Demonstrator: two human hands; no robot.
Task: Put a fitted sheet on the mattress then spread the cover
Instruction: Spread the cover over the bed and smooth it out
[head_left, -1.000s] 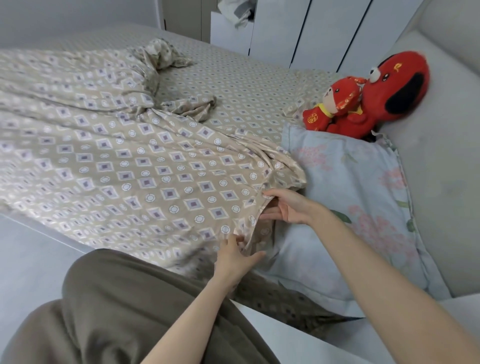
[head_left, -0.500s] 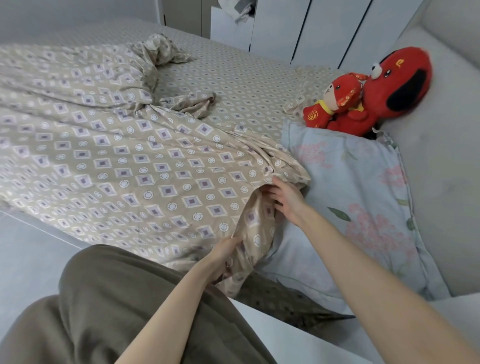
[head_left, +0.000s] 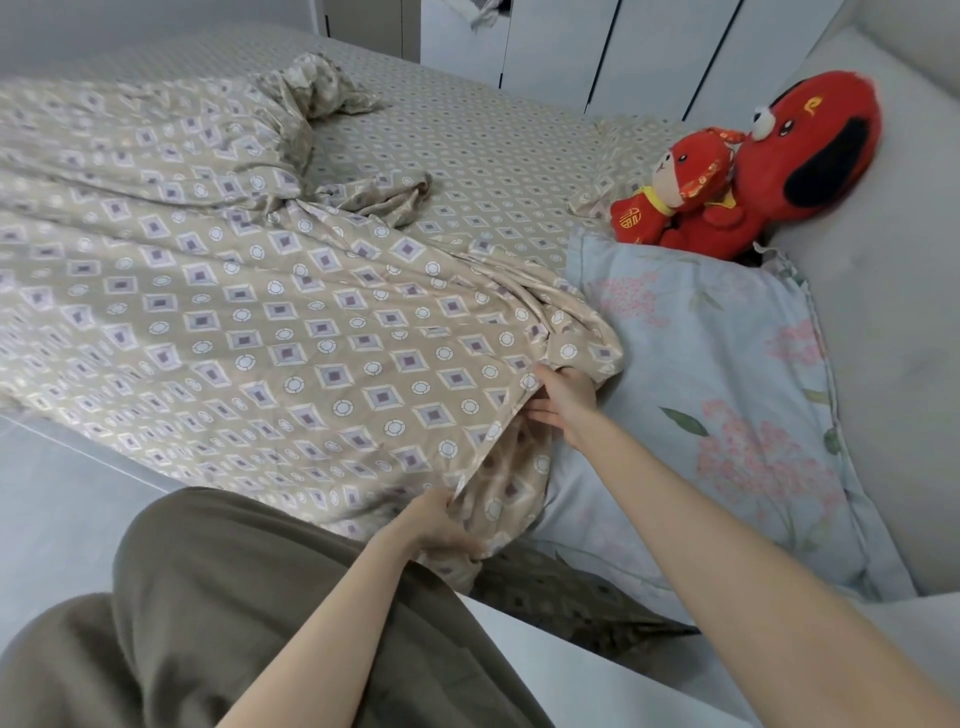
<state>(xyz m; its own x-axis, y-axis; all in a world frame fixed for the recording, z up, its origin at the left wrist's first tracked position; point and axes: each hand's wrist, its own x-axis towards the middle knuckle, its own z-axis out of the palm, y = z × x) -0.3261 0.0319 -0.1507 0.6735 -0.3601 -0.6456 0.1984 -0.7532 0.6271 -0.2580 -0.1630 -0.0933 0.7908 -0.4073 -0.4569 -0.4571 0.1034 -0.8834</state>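
A beige cover (head_left: 249, 322) with diamond and circle print lies rumpled over the left half of the bed. Beneath it the fitted sheet (head_left: 483, 156), with a smaller diamond print, covers the mattress. My left hand (head_left: 441, 530) grips the cover's near corner at the bed's edge. Higher up the same edge, my right hand (head_left: 563, 397) holds the cover, its fingertips tucked under the fold next to the pillow (head_left: 727, 415).
A pale blue floral pillow lies against the grey padded headboard (head_left: 893, 291) on the right. Two red plush toys (head_left: 748, 176) sit above it. White wardrobe doors (head_left: 649, 47) stand beyond the bed. My knee in olive trousers (head_left: 260, 613) is at the bed's edge.
My left hand has slid down the cover's edge and closed on its near corner. My right hand has moved up the edge and taken hold under the fold.
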